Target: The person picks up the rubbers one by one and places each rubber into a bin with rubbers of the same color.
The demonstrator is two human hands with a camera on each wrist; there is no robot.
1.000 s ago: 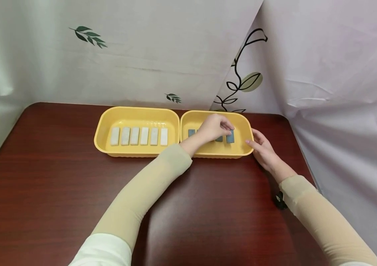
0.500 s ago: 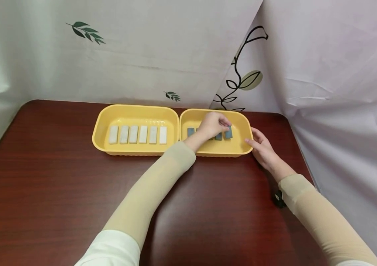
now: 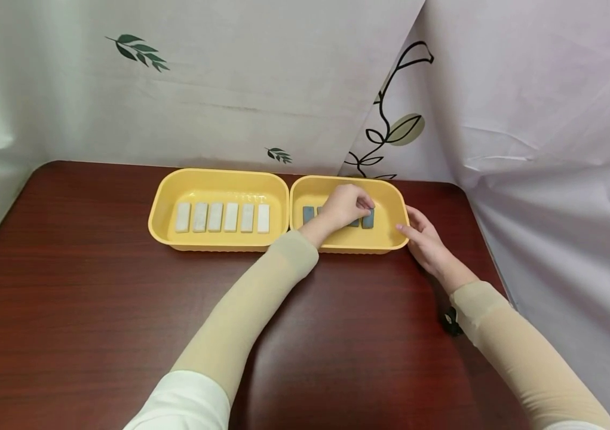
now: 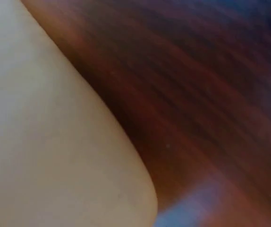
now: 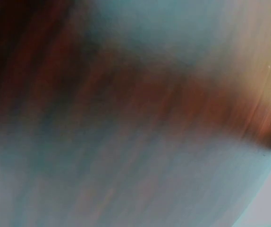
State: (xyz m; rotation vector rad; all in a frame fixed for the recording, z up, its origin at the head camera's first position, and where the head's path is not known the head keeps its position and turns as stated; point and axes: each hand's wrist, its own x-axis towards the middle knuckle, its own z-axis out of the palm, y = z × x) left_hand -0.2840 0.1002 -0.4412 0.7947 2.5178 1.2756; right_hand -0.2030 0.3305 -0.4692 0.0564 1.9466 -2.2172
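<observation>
In the head view, my left hand [image 3: 346,206] reaches into the right yellow bin [image 3: 389,224]. Its thumb and fingertips pinch the upper end of a blue-grey rectangular block [image 3: 368,221], the rightmost of a row. Another blue-grey block [image 3: 308,214] shows at the row's left end; the hand covers much of the middle. At the bin's right side, my right hand [image 3: 427,243] grips the wall, thumb over the rim and fingers outside. Neither wrist view includes a hand; the left one has a sleeve [image 4: 55,123] over the tabletop, the right one a blurred tabletop.
Against the right bin stands a matching left yellow bin [image 3: 218,240], with several whitish blocks [image 3: 231,218] lined up inside. Both sit near the back of a dark red wooden table [image 3: 95,286]. Pale curtains [image 3: 202,89] hang behind and at the sides.
My left hand has come slightly down and toward me with the pinched block, which was tilted half a second ago and now lies straighter in the row. The right hand keeps its place.
</observation>
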